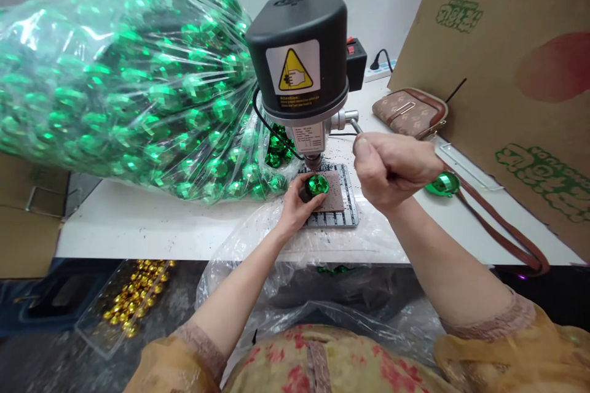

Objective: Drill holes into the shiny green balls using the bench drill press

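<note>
A bench drill press [299, 55] with a black motor housing stands in the middle of the table. Under its chuck [313, 162], my left hand [297, 206] grips a shiny green faceted ball [318, 185], steadying it over a brown board [335, 193] on the slotted metal base [351, 209]. My right hand [394, 169] is closed in a fist around the drill press's feed lever [356, 126]; most of the lever is hidden by the fist. The drill tip sits at or just above the ball; whether it touches I cannot tell.
A big clear bag of green balls [138, 98] lies left of the drill press. On the right are a patterned pouch [408, 112] with a brown strap, another green ball [443, 185] and a large cardboard box [516, 73]. Below the table is a clear bin of gold balls [136, 295].
</note>
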Available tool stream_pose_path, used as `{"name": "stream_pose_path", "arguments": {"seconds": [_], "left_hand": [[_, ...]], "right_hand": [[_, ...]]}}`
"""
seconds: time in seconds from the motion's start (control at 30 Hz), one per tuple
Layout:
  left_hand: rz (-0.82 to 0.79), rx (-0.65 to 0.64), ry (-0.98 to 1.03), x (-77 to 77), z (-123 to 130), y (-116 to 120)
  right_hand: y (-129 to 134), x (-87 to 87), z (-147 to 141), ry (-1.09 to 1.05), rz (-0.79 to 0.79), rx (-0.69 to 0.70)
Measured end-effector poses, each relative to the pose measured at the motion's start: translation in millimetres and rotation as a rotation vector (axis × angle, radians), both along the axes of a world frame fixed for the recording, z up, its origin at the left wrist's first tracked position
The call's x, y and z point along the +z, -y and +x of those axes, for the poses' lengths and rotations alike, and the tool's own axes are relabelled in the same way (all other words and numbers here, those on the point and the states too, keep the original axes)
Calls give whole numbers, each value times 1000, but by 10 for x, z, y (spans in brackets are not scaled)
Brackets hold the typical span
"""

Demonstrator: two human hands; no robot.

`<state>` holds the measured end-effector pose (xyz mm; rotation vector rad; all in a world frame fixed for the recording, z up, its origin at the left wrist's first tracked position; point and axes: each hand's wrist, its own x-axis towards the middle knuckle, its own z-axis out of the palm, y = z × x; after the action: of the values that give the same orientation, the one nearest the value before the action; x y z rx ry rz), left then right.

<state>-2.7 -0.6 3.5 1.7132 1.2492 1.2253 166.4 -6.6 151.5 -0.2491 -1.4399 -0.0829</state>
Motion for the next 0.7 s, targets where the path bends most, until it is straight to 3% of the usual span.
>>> {"name": "stream_pose_path", "arguments": {"seconds": [0.13, 0.27, 0.4, 0.7], "left_hand": [[2, -5, 3, 5, -3, 5], [-34, 8, 26, 13, 22, 8], [-55, 28, 106, 36, 74, 41], [50, 152, 135, 44, 26, 238]], "right_hand": [[14, 38, -27, -27, -53, 38], [-51, 318, -73, -226, -283, 61], [-177, 563, -68, -226, -390, 103], [-212, 574, -77, -261, -360, 156]]}}
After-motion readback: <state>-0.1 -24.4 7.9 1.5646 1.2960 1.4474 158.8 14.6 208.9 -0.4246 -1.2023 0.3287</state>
